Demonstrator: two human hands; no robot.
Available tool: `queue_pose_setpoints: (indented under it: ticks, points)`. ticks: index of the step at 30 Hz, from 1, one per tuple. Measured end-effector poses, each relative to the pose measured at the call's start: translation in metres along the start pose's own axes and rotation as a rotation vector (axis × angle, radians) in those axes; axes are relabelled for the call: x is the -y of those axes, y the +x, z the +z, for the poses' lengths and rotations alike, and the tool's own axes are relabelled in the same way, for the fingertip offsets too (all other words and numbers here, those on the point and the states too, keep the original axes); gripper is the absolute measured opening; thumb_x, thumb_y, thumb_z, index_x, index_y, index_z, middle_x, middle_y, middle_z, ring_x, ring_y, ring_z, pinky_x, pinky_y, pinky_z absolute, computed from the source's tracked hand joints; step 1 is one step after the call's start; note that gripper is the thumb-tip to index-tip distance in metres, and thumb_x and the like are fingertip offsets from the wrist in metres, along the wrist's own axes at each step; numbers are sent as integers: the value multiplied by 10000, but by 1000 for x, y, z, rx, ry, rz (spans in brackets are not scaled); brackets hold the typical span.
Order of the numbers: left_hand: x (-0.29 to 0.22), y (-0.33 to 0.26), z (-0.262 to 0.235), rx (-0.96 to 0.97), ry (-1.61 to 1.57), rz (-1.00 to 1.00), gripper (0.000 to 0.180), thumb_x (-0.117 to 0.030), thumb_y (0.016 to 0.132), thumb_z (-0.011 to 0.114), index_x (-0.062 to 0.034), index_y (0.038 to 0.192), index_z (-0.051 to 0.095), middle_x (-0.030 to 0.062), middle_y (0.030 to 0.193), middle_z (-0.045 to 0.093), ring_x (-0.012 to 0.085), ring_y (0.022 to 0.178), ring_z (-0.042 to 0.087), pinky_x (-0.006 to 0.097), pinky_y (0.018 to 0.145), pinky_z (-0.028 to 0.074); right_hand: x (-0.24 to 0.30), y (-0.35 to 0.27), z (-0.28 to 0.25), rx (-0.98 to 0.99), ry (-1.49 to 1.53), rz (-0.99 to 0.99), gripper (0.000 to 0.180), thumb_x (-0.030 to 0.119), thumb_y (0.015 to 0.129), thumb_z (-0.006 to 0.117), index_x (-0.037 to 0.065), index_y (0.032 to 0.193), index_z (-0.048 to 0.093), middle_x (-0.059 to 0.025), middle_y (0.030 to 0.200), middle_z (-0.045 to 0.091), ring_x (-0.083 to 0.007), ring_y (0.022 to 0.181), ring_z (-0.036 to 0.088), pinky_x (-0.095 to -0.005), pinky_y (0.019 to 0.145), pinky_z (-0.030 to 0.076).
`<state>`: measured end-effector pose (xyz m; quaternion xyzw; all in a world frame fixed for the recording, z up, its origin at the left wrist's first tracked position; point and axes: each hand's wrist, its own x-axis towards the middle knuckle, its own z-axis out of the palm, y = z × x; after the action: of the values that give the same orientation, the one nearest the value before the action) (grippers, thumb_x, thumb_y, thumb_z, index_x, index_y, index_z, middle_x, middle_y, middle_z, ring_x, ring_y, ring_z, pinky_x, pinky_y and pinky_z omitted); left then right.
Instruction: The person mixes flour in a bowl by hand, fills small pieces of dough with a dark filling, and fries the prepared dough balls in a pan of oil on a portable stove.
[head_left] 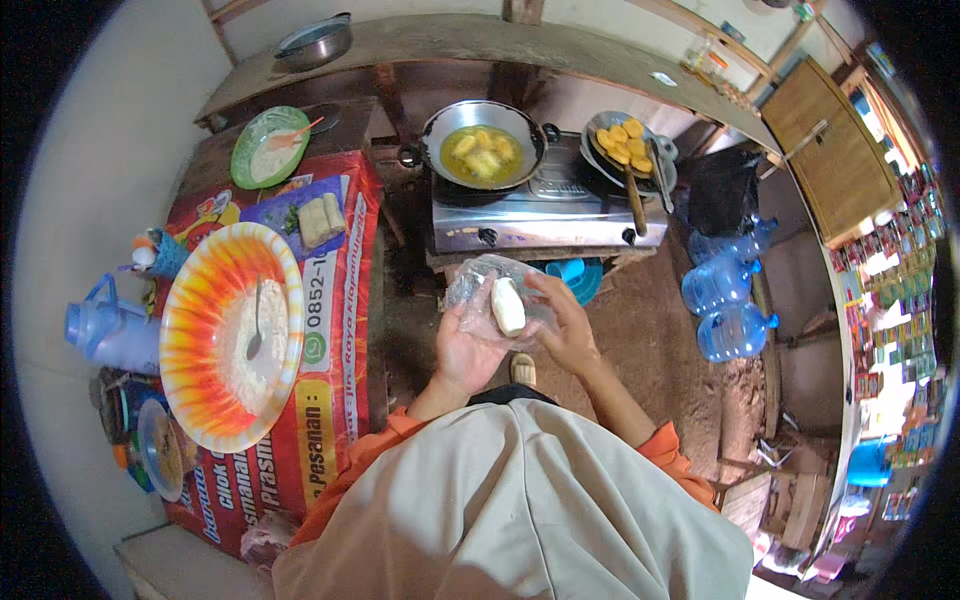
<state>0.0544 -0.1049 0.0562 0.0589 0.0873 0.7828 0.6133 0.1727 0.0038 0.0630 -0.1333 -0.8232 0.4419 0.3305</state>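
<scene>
A white oval piece of dough (508,307) lies on a crumpled clear plastic sheet (474,283) between my hands, in front of the stove. Below the sheet's left side, my left hand (466,352) bears it with the palm up and the thumb at the dough's side. My right hand (568,328) holds the right part of the sheet, its fingers curved around that edge. Beyond them, a wok (436,150) of yellow oil with several pieces frying sits on the left of the silver gas stove (560,236).
Fried golden pieces (622,142) rest in a strainer over a pan, right of the wok. On the red-covered table at left stand an orange-white bowl (180,300) of flour with a spoon, pale dough rolls (322,220) and a green bowl (243,150). Blue water jugs (725,285) stand at right.
</scene>
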Motion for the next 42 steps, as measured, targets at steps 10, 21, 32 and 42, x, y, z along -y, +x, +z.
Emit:
queue_pose_setpoints:
  ticks: [10,21,32,42]
  points:
    - [6,51,0,-72,310,185,668,-367,812,374,-55,1368,175,78,1413,216,201,1304,202,355,1064,128,-67,39,0,6,1475,750,551,414,907,317,26,1299,296,-132,1279,400,-246,1166,399,-365,992,310]
    - [-21,103,-32,-94,995,244,556,-372,888,235,29,1209,447,139,1154,509,200,1059,482,312,881,402,-109,92,-27,627,1363,978,518,377,908,360,-21,1239,362,-172,1214,460,-279,1072,502,-358,891,439]
    - [-47,65,-48,-297,130,778,568,-316,840,430,7,1286,292,165,1296,373,371,1220,317,477,994,265,-148,151,-33,806,1414,1029,491,333,917,366,-43,1233,361,-189,1150,502,-273,1035,525,-332,870,460]
    - [-20,9,-24,-409,223,972,557,-323,835,407,-2,1283,329,146,1315,356,290,1224,320,438,1037,202,-263,268,8,744,-128,435,442,238,779,598,43,1165,504,-130,977,603,-217,871,584,-301,754,458]
